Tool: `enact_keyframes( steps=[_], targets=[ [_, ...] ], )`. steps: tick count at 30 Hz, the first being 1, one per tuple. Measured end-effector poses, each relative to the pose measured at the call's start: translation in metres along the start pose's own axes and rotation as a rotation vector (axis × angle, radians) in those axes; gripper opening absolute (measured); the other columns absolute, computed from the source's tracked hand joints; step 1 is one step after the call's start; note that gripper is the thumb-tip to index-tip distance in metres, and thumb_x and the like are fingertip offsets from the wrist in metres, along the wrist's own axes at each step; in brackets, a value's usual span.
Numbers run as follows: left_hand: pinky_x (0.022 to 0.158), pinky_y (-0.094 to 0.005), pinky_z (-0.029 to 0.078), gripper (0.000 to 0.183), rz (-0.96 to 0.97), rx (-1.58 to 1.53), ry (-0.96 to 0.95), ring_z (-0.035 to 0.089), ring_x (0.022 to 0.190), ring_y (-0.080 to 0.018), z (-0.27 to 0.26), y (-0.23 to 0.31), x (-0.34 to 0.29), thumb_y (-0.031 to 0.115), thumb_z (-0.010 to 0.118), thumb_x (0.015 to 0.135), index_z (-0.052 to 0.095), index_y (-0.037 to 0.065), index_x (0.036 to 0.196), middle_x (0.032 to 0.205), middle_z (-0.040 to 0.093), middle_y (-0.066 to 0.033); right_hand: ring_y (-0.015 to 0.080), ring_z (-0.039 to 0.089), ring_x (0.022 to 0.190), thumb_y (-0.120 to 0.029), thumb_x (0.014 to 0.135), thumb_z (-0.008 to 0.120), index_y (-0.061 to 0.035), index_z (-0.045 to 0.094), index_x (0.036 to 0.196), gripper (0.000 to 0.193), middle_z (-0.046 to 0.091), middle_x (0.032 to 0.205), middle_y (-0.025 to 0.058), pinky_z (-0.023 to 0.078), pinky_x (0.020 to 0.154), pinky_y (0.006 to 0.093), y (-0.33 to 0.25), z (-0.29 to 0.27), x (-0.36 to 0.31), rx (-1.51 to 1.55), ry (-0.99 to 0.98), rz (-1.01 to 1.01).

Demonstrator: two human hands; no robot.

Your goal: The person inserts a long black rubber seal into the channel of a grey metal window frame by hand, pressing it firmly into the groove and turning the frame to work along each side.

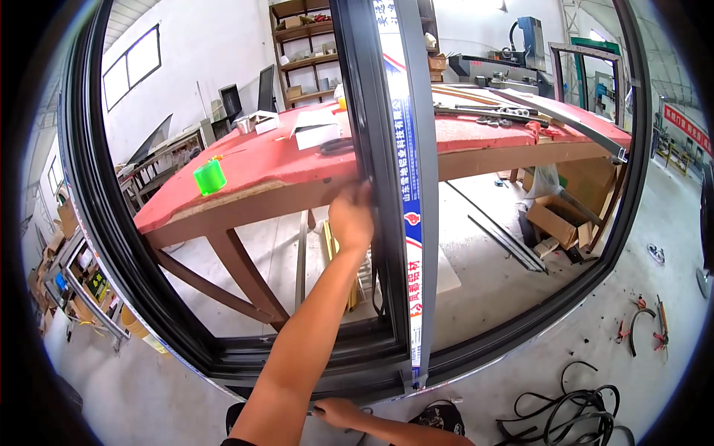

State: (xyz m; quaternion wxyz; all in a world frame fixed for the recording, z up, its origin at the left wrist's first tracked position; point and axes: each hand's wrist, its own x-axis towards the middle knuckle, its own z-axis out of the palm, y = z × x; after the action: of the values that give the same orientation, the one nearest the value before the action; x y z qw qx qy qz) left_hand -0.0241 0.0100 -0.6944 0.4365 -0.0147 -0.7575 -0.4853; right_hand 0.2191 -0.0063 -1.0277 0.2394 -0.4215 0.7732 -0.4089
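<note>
I press my left hand (351, 217), fingers closed on the black rubber gasket strip (370, 149), into the dark aluminium window frame's (387, 223) upright mullion groove. My right hand (338, 411) grips the bottom rail; I keep pressure even.

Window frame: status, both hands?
Left hand fingers pressing at the centre upright of the dark window frame. Right hand gripping its bottom rail. Red workbench behind; black cable on floor.

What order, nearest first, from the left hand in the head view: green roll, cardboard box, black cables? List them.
From the left hand:
1. Green roll, on the table, to its left.
2. Cardboard box, to its right.
3. Black cables, far lower right.
</note>
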Motion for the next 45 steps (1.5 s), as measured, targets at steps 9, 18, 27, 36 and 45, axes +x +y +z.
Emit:
enact_keyframes(
  steps=[9, 18, 27, 36, 45],
  targets=[
    [0.074, -0.0362, 0.049, 0.025, -0.076, -0.158, -0.093, 0.066, 0.077, -0.0255, 0.007, -0.024, -0.005, 0.023, 0.065, 0.093, 0.069, -0.001, 0.100, 0.084, 0.070, -0.0194, 0.0348, 0.064, 0.086, -0.037, 0.098, 0.052, -0.0031, 0.064, 0.105, 0.036, 0.065, 0.090, 0.0170, 0.048, 0.076, 0.0468, 0.012, 0.001, 0.007, -0.058, -0.108, 0.030],
    [0.078, -0.0384, 0.050, 0.028, -0.070, -0.128, -0.133, 0.068, 0.085, -0.0324, -0.002, -0.042, -0.018, 0.024, 0.062, 0.094, 0.069, -0.002, 0.102, 0.091, 0.071, -0.0216, 0.0376, 0.062, 0.084, -0.030, 0.093, 0.059, -0.0017, 0.062, 0.094, 0.028, 0.062, 0.088, 0.0189, 0.047, 0.074, 0.0495, -0.007, -0.011, -0.001, -0.036, -0.071, 0.019],
    [0.077, -0.0369, 0.050, 0.024, -0.092, -0.144, -0.199, 0.067, 0.083, -0.0322, 0.000, -0.058, -0.037, 0.025, 0.061, 0.095, 0.070, 0.004, 0.102, 0.092, 0.070, -0.0201, 0.0340, 0.062, 0.080, -0.028, 0.094, 0.059, -0.0028, 0.063, 0.091, 0.026, 0.063, 0.082, 0.0153, 0.048, 0.070, 0.0474, -0.011, -0.014, 0.009, -0.047, -0.098, 0.051],
    [0.077, -0.0385, 0.051, 0.026, -0.056, -0.121, -0.204, 0.069, 0.088, -0.0337, 0.001, -0.073, -0.053, 0.027, 0.062, 0.094, 0.072, 0.004, 0.103, 0.096, 0.071, -0.0205, 0.0324, 0.063, 0.077, -0.027, 0.093, 0.061, -0.0022, 0.063, 0.090, 0.025, 0.063, 0.079, 0.0150, 0.048, 0.069, 0.0471, -0.007, -0.008, 0.017, 0.015, -0.039, 0.028],
    [0.068, -0.0291, 0.047, 0.024, -0.131, -0.115, -0.290, 0.060, 0.074, -0.0169, -0.005, -0.065, -0.070, 0.017, 0.058, 0.096, 0.069, -0.003, 0.106, 0.085, 0.068, -0.0107, 0.0337, 0.063, 0.075, -0.024, 0.091, 0.062, -0.0012, 0.063, 0.086, 0.024, 0.064, 0.079, 0.0150, 0.049, 0.067, 0.0476, 0.003, -0.003, 0.011, -0.014, -0.036, 0.035]
  ],
)
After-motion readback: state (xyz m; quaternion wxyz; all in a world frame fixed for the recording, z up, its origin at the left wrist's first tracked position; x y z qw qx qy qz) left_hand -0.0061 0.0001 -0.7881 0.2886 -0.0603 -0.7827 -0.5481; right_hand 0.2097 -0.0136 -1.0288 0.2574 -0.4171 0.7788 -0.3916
